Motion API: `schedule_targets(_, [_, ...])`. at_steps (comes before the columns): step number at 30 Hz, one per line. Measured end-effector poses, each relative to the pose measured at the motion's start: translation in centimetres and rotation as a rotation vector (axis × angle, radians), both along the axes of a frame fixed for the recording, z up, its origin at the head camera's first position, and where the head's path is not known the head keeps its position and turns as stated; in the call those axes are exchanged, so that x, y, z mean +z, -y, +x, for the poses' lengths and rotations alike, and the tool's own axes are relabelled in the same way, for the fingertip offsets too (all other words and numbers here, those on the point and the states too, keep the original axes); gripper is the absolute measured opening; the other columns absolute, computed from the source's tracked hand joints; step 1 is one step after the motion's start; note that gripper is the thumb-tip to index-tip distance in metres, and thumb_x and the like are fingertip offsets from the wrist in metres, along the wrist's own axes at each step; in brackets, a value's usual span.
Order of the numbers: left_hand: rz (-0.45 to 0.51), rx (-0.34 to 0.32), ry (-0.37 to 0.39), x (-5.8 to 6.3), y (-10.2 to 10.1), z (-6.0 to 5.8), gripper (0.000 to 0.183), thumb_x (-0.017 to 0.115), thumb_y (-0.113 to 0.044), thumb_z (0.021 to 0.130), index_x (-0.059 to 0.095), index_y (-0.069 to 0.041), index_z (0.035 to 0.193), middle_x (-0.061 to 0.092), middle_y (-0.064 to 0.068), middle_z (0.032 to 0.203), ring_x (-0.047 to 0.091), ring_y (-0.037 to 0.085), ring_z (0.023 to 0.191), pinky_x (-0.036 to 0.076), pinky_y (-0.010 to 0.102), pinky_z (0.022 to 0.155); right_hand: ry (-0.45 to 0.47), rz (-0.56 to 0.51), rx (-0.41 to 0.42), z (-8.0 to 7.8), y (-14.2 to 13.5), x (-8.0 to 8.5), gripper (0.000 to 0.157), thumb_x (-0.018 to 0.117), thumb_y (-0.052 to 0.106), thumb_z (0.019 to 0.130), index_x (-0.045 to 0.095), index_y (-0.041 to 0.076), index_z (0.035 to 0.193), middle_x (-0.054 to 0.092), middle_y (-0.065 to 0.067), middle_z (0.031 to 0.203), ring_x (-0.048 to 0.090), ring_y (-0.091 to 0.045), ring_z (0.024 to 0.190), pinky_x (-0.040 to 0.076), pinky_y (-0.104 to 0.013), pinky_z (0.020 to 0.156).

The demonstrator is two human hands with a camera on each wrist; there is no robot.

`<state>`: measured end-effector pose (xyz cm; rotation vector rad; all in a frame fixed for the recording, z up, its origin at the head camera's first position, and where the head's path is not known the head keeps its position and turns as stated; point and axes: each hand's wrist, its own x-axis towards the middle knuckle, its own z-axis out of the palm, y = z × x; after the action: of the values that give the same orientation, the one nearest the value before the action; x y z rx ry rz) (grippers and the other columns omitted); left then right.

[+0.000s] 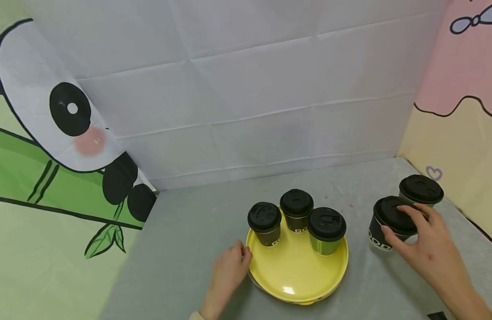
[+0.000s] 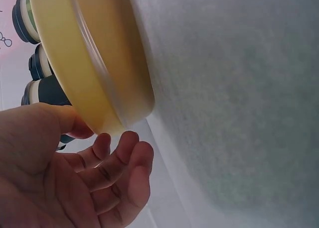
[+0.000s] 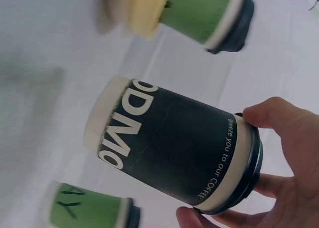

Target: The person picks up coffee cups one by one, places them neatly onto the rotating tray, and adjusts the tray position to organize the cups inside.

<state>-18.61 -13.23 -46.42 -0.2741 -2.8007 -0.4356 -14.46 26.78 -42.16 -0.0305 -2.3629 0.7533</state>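
Note:
My right hand (image 1: 430, 240) grips a black paper coffee cup (image 3: 169, 138) by its black lid, thumb on one side and fingers on the other. White lettering runs near the cup's base. Just behind it stands a green cup (image 1: 420, 190) with a black lid. At the left edge of a round yellow tray (image 1: 290, 280), my left hand (image 1: 230, 269) pinches the rim, its thumb over the top and the other fingers curled below. Toward the tray's back stand a dark cup (image 1: 266, 223), another dark cup (image 1: 297, 211) and a green cup (image 1: 326, 231), all lidded and upright.
Grey cloth (image 1: 182, 249) covers the table. A white sheet wall (image 1: 246, 111) closes off the back, with a printed panda panel (image 1: 50, 146) at left and a pink and cream panel (image 1: 458, 111) at right. Something small and black (image 1: 437, 315) lies by the front edge.

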Motion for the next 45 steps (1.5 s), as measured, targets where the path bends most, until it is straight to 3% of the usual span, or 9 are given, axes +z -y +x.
schedule_targets(7, [-0.006,-0.006,-0.029,0.1,0.0,0.0,0.023,0.056,-0.017,0.089,0.044,-0.015,0.069,0.034,-0.006,0.051,0.029,0.007,0.042,0.025,0.023,0.038,0.021,0.0,0.018,1.7,1.5,2.6,0.056,0.077,0.031,0.073,0.055,0.011,0.12,0.039,-0.021,0.135,0.04,-0.042,0.114,0.035,-0.059,0.077])
schedule_targets(11, [0.009,-0.007,-0.004,0.2,0.0,-0.1,0.024,0.054,-0.019,0.089,0.043,-0.017,0.069,0.034,-0.006,0.051,0.029,0.007,0.042,0.025,0.023,0.038,-0.028,-0.007,0.034,2.8,2.4,3.7,0.056,0.079,0.028,0.07,0.057,0.012,0.119,0.041,-0.017,0.135,0.042,-0.039,0.112,0.035,-0.054,0.078])
schedule_targets(15, [0.012,-0.003,-0.001,0.4,0.0,-0.1,0.024,0.055,-0.019,0.088,0.043,-0.017,0.068,0.034,-0.006,0.052,0.03,0.007,0.042,0.025,0.023,0.038,-0.1,-0.007,0.087,3.7,3.5,4.5,0.058,0.082,0.024,0.065,0.059,0.012,0.118,0.044,-0.017,0.13,0.046,-0.039,0.106,0.032,-0.049,0.08])
schedule_targets(19, [0.009,0.005,-0.002,0.6,0.0,0.1,0.025,0.056,-0.019,0.087,0.042,-0.017,0.066,0.034,-0.006,0.052,0.03,0.008,0.043,0.025,0.024,0.039,-0.089,-0.018,0.148,4.4,5.0,5.0,0.06,0.083,0.024,0.065,0.059,0.014,0.119,0.045,-0.016,0.129,0.046,-0.039,0.106,0.033,-0.046,0.08])
schedule_targets(21, [0.007,0.01,0.016,0.7,0.0,0.2,0.026,0.056,-0.02,0.087,0.042,-0.017,0.065,0.035,-0.007,0.052,0.031,0.008,0.043,0.025,0.024,0.039,-0.075,-0.015,0.18,4.7,5.7,5.0,0.06,0.083,0.025,0.065,0.059,0.016,0.12,0.046,-0.014,0.129,0.046,-0.036,0.107,0.035,-0.034,0.086])
schedule_targets(26, [0.005,0.012,0.05,0.7,-0.2,0.4,0.026,0.054,-0.022,0.088,0.042,-0.018,0.066,0.035,-0.007,0.051,0.031,0.008,0.042,0.026,0.024,0.039,-0.071,0.05,0.235,4.7,7.5,4.6,0.061,0.083,0.03,0.064,0.059,0.021,0.119,0.048,-0.01,0.127,0.05,-0.027,0.106,0.029,-0.009,0.083])
schedule_targets(31, [-0.002,0.008,0.047,0.4,-0.3,0.7,0.027,0.055,-0.022,0.088,0.041,-0.018,0.065,0.034,-0.007,0.051,0.03,0.008,0.042,0.026,0.024,0.039,-0.045,0.103,0.283,4.6,8.9,3.7,0.058,0.082,0.033,0.064,0.059,0.023,0.117,0.047,-0.006,0.128,0.051,-0.019,0.102,0.045,-0.031,0.075])
schedule_targets(35, [0.012,0.021,0.072,0.0,-0.2,1.0,0.027,0.055,-0.021,0.087,0.041,-0.018,0.064,0.033,-0.007,0.05,0.03,0.008,0.042,0.025,0.024,0.04,0.008,0.121,0.313,4.6,9.9,3.0,0.057,0.081,0.036,0.066,0.057,0.026,0.117,0.045,-0.004,0.13,0.049,-0.02,0.105,0.049,-0.042,0.071])
schedule_targets(45, [0.016,0.03,0.092,-0.3,-0.5,1.0,0.026,0.053,-0.023,0.087,0.041,-0.019,0.065,0.035,-0.007,0.051,0.031,0.008,0.042,0.025,0.024,0.04,0.12,0.124,0.363,4.2,11.6,0.8,0.054,0.077,0.043,0.072,0.055,0.03,0.12,0.042,-0.005,0.134,0.047,-0.027,0.113,0.05,-0.042,0.072])
